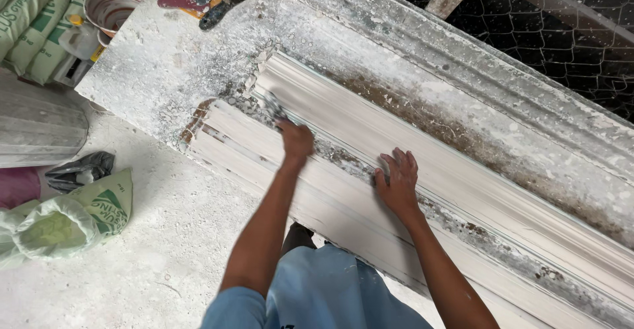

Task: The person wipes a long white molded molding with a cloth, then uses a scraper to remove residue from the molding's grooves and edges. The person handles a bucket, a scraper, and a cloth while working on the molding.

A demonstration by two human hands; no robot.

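Left hand [296, 140] in a closed grip on a small plaster-caked metal scraper [273, 106], blade near the end of the long white ribbed plaster moulding [409, 170] lying on the dusty white surface [158, 65]. Right hand [398, 182] flat, fingers spread, pressing the moulding. Best: shallow blade angle, strokes along the ribs, steady downward brace.

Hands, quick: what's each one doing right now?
Left hand: closed around a small metal tool, its tip on the white moulding.
Right hand: open, holding nothing, resting flat on the moulding.
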